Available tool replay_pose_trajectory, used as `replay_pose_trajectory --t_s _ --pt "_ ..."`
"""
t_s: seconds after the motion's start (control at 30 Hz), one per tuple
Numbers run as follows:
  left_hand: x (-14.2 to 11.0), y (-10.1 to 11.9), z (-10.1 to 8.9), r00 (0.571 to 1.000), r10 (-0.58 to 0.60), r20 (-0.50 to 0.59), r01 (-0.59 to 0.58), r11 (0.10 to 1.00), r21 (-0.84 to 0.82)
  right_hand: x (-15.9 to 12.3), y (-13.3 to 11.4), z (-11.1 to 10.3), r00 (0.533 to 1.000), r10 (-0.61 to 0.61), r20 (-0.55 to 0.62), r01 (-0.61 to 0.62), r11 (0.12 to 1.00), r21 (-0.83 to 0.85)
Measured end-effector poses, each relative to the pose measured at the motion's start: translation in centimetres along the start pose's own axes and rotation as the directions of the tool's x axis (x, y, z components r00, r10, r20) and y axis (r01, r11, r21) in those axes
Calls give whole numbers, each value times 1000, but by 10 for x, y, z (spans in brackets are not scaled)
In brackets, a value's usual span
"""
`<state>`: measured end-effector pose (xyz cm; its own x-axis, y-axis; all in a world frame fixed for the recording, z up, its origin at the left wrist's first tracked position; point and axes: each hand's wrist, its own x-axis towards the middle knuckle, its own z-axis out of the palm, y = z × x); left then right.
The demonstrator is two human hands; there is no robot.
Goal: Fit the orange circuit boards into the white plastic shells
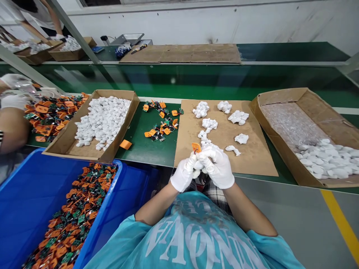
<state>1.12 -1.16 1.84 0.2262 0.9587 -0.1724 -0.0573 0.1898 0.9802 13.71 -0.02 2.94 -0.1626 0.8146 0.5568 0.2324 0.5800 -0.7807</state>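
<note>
My left hand (183, 175), in a white glove, is closed on a small orange part with a wire (196, 147), which sticks up above the fingertips. My right hand (218, 170), gloved too, meets it with fingers pinched together; what they grip is hidden by the glove. White rounded pieces show between and under the hands, hard to tell from the gloves. Just beyond, small clumps of white pieces (209, 123) lie on a cardboard sheet (255, 157). Left of the sheet are orange-and-green circuit board parts (165, 129) in two loose groups.
A cardboard box of white pieces (103, 116) stands left, another box (283, 149) right. An orange block (125, 144) sits near the table edge. A blue bin (30, 194) of circuit parts is lower left. A co-worker's gloved hands (15, 91) are at far left.
</note>
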Motion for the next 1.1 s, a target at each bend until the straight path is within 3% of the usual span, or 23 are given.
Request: replay_pose_trajectory --t_s 0.13,0.27,0.43,0.6,0.73,0.87,0.97,1.1 --pt "1 2 -4 995 -58 -84 58 998 -4 -1 5 0 981 -177 84 194 942 -275" --pt "3 0 -9 996 -87 6 87 996 -34 -4 10 1 957 -256 134 288 884 -368" --pt "3 2 -8 994 -55 97 66 992 -107 -8 9 5 985 -172 -18 160 948 -275" --pt "1 4 -7 999 -31 25 34 993 -116 -6 8 4 979 -202 -14 191 941 -280" --pt "4 -1 -8 996 88 21 -84 986 -141 -9 6 2 993 -116 39 121 974 -192" --pt "7 -2 -6 980 177 -87 -193 956 -220 -17 4 7 987 -126 -97 93 952 -290" --pt "7 1 -6 979 153 -135 -175 970 -170 -19 4 11 977 -171 -130 118 934 -337" --pt "6 -1 -7 986 127 -104 -140 982 -128 -15 2 12 984 -150 -98 116 951 -287"
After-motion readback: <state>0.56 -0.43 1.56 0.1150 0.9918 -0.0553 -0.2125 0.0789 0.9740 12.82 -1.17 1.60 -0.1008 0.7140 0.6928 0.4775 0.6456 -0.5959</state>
